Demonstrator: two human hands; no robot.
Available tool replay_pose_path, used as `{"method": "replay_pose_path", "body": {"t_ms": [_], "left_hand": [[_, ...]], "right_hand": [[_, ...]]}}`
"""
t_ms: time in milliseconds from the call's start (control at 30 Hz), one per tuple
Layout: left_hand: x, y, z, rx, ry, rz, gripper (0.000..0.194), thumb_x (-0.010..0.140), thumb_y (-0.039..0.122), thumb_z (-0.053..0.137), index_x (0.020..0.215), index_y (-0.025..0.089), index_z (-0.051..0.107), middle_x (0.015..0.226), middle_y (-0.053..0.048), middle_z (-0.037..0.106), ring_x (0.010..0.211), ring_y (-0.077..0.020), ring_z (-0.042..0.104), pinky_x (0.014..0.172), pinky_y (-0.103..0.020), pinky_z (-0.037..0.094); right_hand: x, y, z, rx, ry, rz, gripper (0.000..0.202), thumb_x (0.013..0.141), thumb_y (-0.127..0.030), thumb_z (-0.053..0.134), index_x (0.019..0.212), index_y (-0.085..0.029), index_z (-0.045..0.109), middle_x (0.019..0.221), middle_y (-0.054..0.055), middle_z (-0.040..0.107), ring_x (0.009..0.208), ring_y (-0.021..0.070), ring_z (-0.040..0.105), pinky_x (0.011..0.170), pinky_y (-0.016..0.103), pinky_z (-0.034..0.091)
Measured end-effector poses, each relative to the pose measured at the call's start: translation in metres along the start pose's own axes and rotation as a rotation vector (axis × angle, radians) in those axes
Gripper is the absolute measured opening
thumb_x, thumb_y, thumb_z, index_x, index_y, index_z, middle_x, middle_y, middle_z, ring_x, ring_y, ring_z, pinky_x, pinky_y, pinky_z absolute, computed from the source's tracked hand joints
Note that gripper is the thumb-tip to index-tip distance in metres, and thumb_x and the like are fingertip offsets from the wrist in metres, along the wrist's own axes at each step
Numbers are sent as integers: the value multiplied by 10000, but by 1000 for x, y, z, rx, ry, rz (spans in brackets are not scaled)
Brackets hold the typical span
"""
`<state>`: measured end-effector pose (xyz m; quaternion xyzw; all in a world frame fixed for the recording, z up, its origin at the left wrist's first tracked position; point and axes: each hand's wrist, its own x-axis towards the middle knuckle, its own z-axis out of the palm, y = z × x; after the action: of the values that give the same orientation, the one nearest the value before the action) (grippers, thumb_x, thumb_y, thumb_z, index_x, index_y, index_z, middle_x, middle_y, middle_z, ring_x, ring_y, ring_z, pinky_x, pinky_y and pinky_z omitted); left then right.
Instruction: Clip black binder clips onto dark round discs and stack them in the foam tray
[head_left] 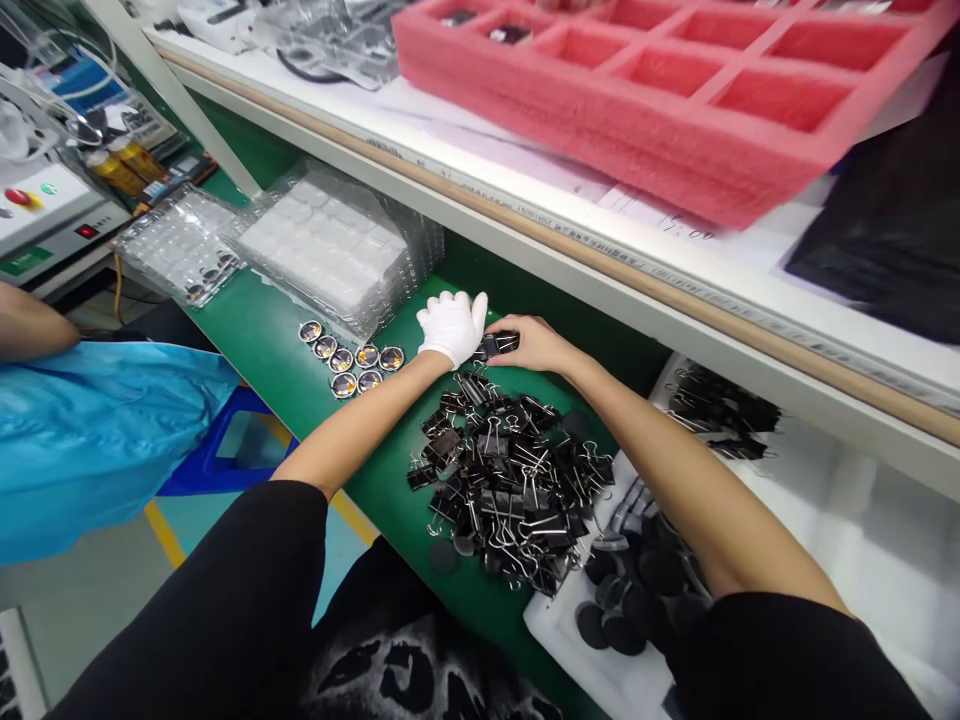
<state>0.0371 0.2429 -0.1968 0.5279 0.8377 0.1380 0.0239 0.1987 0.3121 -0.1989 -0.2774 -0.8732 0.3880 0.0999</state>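
Note:
My left hand (452, 328), in a white glove, is at the far side of a pile of black binder clips (517, 470) on the green tabletop. Its fingers are curled closed, and whatever they hold is hidden. Close beside it, my bare right hand (534, 343) grips a black binder clip (499, 344) between thumb and fingers. The pile's silver wire handles point in all directions. Left of the gloved hand lie several small round parts (367, 356) with shiny rims and dark and orange faces.
Stacked clear plastic trays (322, 235) stand behind the round parts. A shelf edge (525, 225) crosses above my hands, carrying a red foam tray (615, 150). At right, a white foam box (551, 630) holds black discs (637, 600). A person in blue (105, 430) sits at left.

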Motion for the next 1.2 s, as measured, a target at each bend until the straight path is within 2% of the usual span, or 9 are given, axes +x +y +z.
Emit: {"method": "replay_pose_path", "body": {"t_ms": [133,267,367,467,533,633,800,1000,1200], "left_hand": [[-4,-1,-27,-210,-51,118,492,1066,421,222,1230,209,634,1212,-161,655,1178,-325,600,994,-529,462],[-20,-1,-74,-395,-113,568,448,1037,495,350,1257,233,639,1242,-79,667,1121,-212,630,1014,-352,475],[-35,12,-105,-267,-269,826,465,955,604,495,1128,222,695,1022,-42,705,886,-195,642,818,-314,486],[-50,41,-118,-206,-399,923,478,946,625,490,884,194,689,726,-1,632,663,-157,540,629,-283,390],[-60,68,-115,-221,-436,980,453,921,620,535,844,195,670,694,11,614,637,-146,509,601,-276,355],[-76,111,-97,-207,-396,1025,408,915,593,550,930,210,690,799,-9,675,714,-173,576,639,-285,381],[-101,172,-52,-11,-258,1027,450,917,603,536,1115,237,710,1102,-101,706,1046,-294,644,847,-375,447],[-114,200,-26,126,-238,1050,421,879,527,627,1123,190,685,1099,-147,713,1074,-354,628,935,-487,394],[-120,206,-33,188,-196,1060,431,872,511,664,1137,171,680,1176,-193,677,1140,-374,588,981,-505,344]], "right_hand": [[-12,-14,-15,90,20,67,546,704,-316,867,1215,-211,704,1174,84,731,1095,263,672,1057,444,495],[-52,-35,-43,249,-4,157,424,919,-519,657,1227,-227,657,1053,79,753,801,163,680,753,305,590],[-96,-49,-57,397,-43,233,500,977,-650,495,1112,-199,664,913,86,759,595,114,597,571,243,541],[-148,-53,-63,535,-31,279,599,955,-722,468,1094,-170,652,863,101,754,535,98,563,518,230,512],[-185,-48,-66,532,27,273,583,891,-712,599,1117,-176,643,914,100,757,588,111,618,540,235,528],[-239,-32,-73,265,307,313,536,789,-578,782,1134,-192,645,1031,101,751,736,172,712,643,298,595],[-297,-5,-74,-62,624,449,308,828,-359,754,1072,-176,710,1156,137,746,1046,278,718,965,459,565],[-306,12,-59,-302,677,571,262,812,-298,762,1056,-201,765,1160,123,773,1165,328,689,1026,485,512],[-303,16,-61,-410,604,620,307,859,-362,728,1125,-214,765,1167,109,775,1114,295,713,960,403,532]]}}
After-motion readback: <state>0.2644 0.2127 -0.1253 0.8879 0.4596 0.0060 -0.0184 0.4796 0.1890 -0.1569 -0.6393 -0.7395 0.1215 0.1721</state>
